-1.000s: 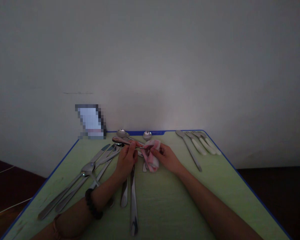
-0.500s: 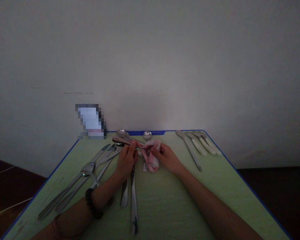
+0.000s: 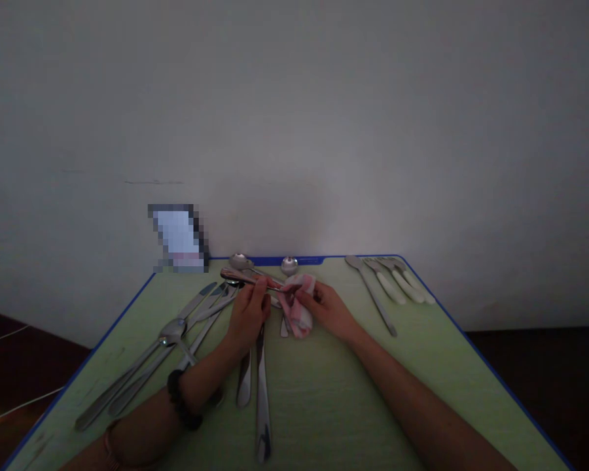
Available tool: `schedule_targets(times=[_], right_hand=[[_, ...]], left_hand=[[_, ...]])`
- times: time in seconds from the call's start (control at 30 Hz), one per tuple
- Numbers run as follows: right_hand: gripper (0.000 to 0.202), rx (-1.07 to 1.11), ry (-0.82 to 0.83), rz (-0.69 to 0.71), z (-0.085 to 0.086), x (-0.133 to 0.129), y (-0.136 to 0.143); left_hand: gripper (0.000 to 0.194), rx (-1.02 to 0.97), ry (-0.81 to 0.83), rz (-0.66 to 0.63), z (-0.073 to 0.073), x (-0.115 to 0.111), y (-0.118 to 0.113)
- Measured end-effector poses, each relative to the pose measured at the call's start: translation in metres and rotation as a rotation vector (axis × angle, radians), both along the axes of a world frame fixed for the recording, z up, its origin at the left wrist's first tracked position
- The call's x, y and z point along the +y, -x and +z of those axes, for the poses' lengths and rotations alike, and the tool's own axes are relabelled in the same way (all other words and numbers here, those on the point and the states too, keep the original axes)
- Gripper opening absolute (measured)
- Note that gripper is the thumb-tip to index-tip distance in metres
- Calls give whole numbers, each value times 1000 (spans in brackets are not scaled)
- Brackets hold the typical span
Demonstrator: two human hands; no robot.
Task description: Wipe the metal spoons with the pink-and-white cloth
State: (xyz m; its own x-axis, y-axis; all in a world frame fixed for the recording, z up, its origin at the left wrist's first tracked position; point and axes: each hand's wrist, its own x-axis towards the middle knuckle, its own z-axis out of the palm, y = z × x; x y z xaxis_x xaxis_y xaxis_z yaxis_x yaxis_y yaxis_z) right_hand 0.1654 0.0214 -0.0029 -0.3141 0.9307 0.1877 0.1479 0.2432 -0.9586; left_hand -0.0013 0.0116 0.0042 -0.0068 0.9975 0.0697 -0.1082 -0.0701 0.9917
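Observation:
My left hand (image 3: 249, 313) is closed around a shiny metal piece of cutlery (image 3: 235, 275), its handle pointing left. The other end goes into a pink and white cloth (image 3: 300, 320), which hides whether it is a fork or a spoon. Pinched in my right hand (image 3: 324, 307), the cloth is folded about that end. Below my left hand lie metal handles (image 3: 262, 418) on the green table (image 3: 343, 405). Just beyond the hands are two spoons, one with an upturned round bowl (image 3: 289, 265) and one further left (image 3: 239, 261).
Several knives and spoons (image 3: 127, 376) lie overlapping on the left. At the back right, a long metal spoon (image 3: 373, 294) rests beside several forks with pale handles (image 3: 392, 288). A blurred-out screen (image 3: 179, 235) leans at the wall (image 3: 294, 131) behind the table.

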Motion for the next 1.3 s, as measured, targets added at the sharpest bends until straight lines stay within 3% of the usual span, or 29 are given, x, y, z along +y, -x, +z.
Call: schedule_targets(times=[0.33, 0.5, 0.63, 0.77, 0.9, 1.1, 1.2, 1.3], right_hand=[[26, 100, 102, -7, -2, 3, -1], [31, 351, 229, -175, -6, 8, -3], [33, 516, 270, -292, -9, 10, -3], [33, 555, 224, -346, -12, 12, -3], [32, 597, 207, -396, -12, 12, -4], [29, 702, 298, -402, -5, 10, -3], [27, 722, 353, -363, -3, 10, -2], [26, 765, 373, -326, -1, 10, -2]], left_hand=[[40, 55, -8, -8, 3, -1, -1], [25, 176, -208, -4, 9, -9, -3], [22, 264, -294, -180, 12, -19, -3], [48, 76, -239, -389, 5, -24, 1], [61, -13, -272, -445, 1, -24, 4], [20, 467, -273, -484, 10, -28, -3], [19, 629, -320, -519, 10, -28, -6], [23, 661, -283, -523, 8, -24, -5]])
